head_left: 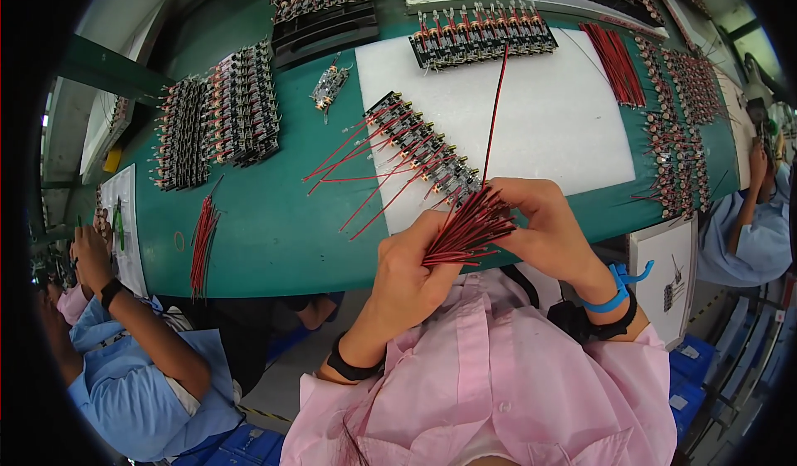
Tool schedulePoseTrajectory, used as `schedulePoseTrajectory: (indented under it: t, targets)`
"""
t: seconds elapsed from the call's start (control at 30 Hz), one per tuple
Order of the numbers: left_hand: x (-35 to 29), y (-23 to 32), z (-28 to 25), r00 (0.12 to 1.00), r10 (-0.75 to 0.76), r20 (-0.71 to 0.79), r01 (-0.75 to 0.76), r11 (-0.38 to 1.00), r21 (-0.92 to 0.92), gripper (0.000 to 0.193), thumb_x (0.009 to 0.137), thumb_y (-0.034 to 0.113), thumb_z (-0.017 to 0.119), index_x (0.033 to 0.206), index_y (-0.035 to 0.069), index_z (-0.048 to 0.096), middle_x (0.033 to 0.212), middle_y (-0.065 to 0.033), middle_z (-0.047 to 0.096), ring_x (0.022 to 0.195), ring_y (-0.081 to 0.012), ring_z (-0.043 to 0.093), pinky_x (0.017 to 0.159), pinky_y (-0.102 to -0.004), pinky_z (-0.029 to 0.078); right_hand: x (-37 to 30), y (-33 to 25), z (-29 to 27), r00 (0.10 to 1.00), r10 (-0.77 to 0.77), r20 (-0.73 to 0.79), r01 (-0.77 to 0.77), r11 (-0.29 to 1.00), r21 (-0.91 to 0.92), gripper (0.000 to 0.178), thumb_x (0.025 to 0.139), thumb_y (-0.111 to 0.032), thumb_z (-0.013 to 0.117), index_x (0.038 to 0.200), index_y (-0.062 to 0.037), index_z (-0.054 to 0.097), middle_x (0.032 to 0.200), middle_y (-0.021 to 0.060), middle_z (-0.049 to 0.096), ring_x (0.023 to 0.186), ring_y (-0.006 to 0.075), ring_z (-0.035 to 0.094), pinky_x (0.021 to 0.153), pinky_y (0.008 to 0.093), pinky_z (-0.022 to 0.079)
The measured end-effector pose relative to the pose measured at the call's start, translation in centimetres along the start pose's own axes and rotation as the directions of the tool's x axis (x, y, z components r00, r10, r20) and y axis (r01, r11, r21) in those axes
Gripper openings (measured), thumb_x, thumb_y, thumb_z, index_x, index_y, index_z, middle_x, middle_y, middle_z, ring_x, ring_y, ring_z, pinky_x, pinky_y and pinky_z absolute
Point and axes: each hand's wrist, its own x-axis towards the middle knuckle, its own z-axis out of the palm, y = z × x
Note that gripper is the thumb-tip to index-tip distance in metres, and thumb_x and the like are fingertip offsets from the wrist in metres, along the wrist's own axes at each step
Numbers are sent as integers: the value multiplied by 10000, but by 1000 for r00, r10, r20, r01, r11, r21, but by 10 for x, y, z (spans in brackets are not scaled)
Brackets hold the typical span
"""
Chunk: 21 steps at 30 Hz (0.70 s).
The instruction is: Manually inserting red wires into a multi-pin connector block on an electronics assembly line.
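In front of my chest is a thick bundle of red and black wires (pixel 466 232), its ends fanned toward me. My left hand (pixel 413 260) is closed round the bundle's left side. My right hand (pixel 544 229) has its fingers curled at the right side, partly hidden by the wires. One long wire (pixel 496 109) sticks up from the bundle across the white sheet. Just beyond my hands lies a slanted panel of circuit boards (pixel 423 146), with several red wires trailing off to its left. Its near end touches or lies beneath the bundle; I cannot tell which.
A white foam sheet (pixel 573 142) covers part of the green table (pixel 274 250). Another board panel (pixel 486 42) stands at its far edge. Board stacks (pixel 241 105), a single board (pixel 330 86) and loose wires (pixel 203 246) lie left; more wires (pixel 614 63) lie right. Co-workers sit at both sides.
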Motion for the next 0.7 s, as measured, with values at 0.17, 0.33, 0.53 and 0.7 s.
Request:
schedulePoseTrajectory:
  t: [0.17,0.33,0.53,0.7]
  targets:
    - [1,-2,-4,998,-33,61,32,999,15,160,656,8,536,813,-9,506,594,-92,524,479,-177,490,466,-251,389,1,3,2,999,23,32,-23,1000,9,110,607,28,552,716,33,545,677,25,530,631,75,453,582,205,368]
    - [-4,-12,-10,986,162,-34,-157,979,131,66,655,-7,528,687,-14,471,536,-70,450,434,-164,403,421,-259,340,6,4,-2,999,12,-32,-11,1000,23,70,627,21,551,695,33,539,668,19,520,596,60,430,541,196,347]
    - [-11,-37,-20,959,241,-148,-262,954,-144,363,796,262,519,578,5,382,526,-29,400,455,-120,367,443,-229,305,31,30,-12,940,-142,-311,44,952,-303,63,658,-7,558,640,16,502,613,0,470,549,51,383,493,194,308]
    - [-9,-39,-21,971,184,-153,-192,981,-39,367,754,210,570,536,-5,367,487,-37,340,414,-125,327,388,-238,252,37,37,-6,922,-165,-351,34,936,-351,107,651,-25,581,606,-3,486,579,-1,440,536,65,375,485,203,300]
